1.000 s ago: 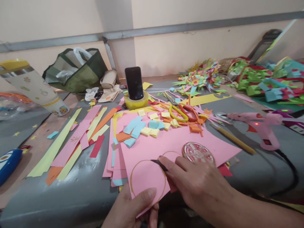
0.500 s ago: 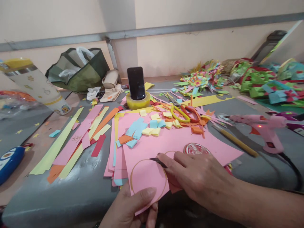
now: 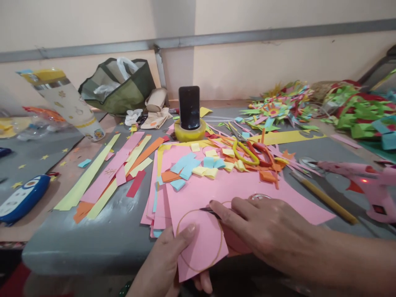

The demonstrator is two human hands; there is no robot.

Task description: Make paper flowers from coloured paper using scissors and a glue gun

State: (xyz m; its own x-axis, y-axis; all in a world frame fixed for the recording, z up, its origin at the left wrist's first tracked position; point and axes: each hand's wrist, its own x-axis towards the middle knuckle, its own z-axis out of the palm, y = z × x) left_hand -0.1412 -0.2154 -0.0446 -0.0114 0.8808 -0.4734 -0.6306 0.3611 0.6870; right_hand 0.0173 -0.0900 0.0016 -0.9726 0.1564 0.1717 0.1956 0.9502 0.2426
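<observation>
Pink paper with a circle drawn on it in brown is pinched in my left hand, the thumb on top and fingers underneath. My right hand is closed around scissors; only their dark blades show, and the handles are hidden in my palm. The blades lie across the paper at the circle's upper edge, and the paper is cut apart to their right. Part of a second drawn circle shows behind my right fingers. A round red-and-white object is half covered by my right hand.
Paper strips lie at left, paper scraps on the pink stack. Beyond are yellow-handled scissors, a phone on a tape roll, and a bottle. A pencil and pink glue gun are right.
The view has turned slightly left, so things appear farther right. My left thumb has shifted up the paper onto the circle's left side. The blades remain at the circle's upper edge.
</observation>
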